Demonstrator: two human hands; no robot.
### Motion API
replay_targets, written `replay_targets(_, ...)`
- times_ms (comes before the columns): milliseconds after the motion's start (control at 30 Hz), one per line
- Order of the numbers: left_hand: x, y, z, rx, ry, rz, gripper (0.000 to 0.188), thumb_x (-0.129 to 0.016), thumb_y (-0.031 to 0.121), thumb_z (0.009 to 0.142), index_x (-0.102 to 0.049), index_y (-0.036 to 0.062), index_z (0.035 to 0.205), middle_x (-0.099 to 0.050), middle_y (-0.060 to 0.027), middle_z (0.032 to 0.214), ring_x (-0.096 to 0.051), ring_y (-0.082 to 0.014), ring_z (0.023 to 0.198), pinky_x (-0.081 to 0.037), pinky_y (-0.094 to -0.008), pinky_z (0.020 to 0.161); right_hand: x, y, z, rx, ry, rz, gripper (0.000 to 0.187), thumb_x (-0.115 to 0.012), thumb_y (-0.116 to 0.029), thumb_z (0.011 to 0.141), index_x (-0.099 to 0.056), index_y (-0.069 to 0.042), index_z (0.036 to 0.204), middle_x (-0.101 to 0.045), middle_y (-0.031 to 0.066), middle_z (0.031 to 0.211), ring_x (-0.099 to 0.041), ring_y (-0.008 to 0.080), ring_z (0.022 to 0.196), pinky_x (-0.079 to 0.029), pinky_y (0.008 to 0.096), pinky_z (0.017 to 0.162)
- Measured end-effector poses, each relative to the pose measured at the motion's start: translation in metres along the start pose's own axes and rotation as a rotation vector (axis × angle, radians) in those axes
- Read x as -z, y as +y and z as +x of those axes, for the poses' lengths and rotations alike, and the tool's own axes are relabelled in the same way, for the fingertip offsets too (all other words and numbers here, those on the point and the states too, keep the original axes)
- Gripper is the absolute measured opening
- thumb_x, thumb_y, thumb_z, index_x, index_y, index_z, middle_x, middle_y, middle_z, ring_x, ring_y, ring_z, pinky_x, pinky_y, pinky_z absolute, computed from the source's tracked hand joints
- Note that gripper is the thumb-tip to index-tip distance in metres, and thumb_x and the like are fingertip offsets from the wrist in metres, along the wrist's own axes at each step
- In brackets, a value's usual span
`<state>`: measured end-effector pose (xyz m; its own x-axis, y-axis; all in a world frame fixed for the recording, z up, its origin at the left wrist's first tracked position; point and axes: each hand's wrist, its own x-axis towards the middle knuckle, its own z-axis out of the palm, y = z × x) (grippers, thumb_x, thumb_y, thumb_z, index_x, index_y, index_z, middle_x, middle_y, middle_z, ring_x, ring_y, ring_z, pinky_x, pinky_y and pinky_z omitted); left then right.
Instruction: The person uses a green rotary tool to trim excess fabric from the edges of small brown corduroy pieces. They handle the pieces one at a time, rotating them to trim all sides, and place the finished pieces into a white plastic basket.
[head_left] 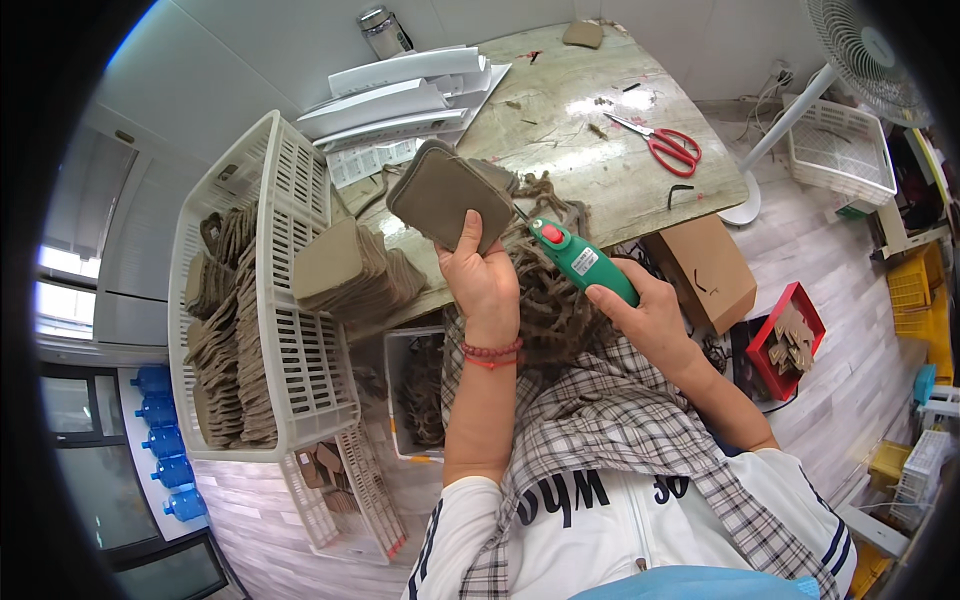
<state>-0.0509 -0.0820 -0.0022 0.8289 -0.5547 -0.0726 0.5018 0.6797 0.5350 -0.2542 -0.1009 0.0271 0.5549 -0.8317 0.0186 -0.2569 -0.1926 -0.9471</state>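
My left hand (pixel 482 285) is closed on a brown fabric pad (pixel 435 195) with rounded corners and a stitched edge, its thumb lying across the face. My right hand (pixel 650 312) grips a green handheld electric tool (pixel 588 262) with a red button. The tool's thin tip points toward the pad's right side; whether they touch I cannot tell. Tangled brown fabric trimmings (pixel 555 300) lie below, over the table edge and my checked apron (pixel 590 400). To the left of the held pad leans a stack of similar pads (pixel 345 265).
A white slatted crate (pixel 310 350) packed with brown pads stands left of the table (pixel 560 75). Red-handled scissors (pixel 672 150), paper sheets (pixel 400 105) and a metal flask (pixel 382 30) rest on top. At right are a cardboard box (pixel 705 270), a red tray (pixel 815 310) and a fan (pixel 865 55).
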Motion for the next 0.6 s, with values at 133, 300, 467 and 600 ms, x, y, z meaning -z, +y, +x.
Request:
replay_targets(133,-0.004,-0.005,-0.006,0.045,0.041,0.023,0.043,-0.06,-0.007,0.086,-0.048,0.0042,0.126,-0.057,-0.0094,0.12,-0.057,-0.0243,0.11,-0.049,-0.0382,0.097,0.0,-0.002,0.001,-0.026,-0.001,0.011,0.039,-0.07,-0.029,0.086,-0.061,0.0,0.11,-0.065,0.0095,0.079,-0.061,0.0133,0.07,-0.049,0.0284,0.064)
replay_targets(300,-0.001,-0.01,-0.017,0.083,-0.017,0.034,0.037,-0.059,-0.007,0.087,-0.051,0.0035,0.121,-0.059,-0.009,0.117,-0.059,-0.0234,0.107,-0.051,-0.0363,0.094,0.0,-0.002,0.003,-0.035,0.019,0.058,0.04,-0.07,-0.029,0.086,-0.061,0.0,0.111,-0.065,0.0096,0.078,-0.061,0.0139,0.069,-0.049,0.0285,0.064)
replay_targets(467,0.001,-0.015,-0.029,0.135,-0.002,0.089,0.035,-0.059,-0.006,0.087,-0.051,0.004,0.121,-0.059,-0.0086,0.117,-0.059,-0.0223,0.108,-0.05,-0.0357,0.095,0.002,-0.001,0.006,-0.037,0.03,0.05,0.043,-0.071,-0.03,0.085,-0.06,0.002,0.111,-0.066,0.01,0.078,-0.062,0.0142,0.069,-0.049,0.0283,0.064)
replay_targets(600,0.003,-0.018,-0.038,0.168,-0.063,0.121,0.036,-0.059,-0.006,0.088,-0.05,0.0041,0.121,-0.06,-0.0085,0.117,-0.059,-0.0219,0.108,-0.049,-0.0353,0.096,0.005,-0.004,0.011,-0.002,0.062,0.039,0.044,-0.071,-0.031,0.085,-0.06,0.002,0.111,-0.065,0.01,0.076,-0.062,0.0137,0.068,-0.049,0.028,0.063)
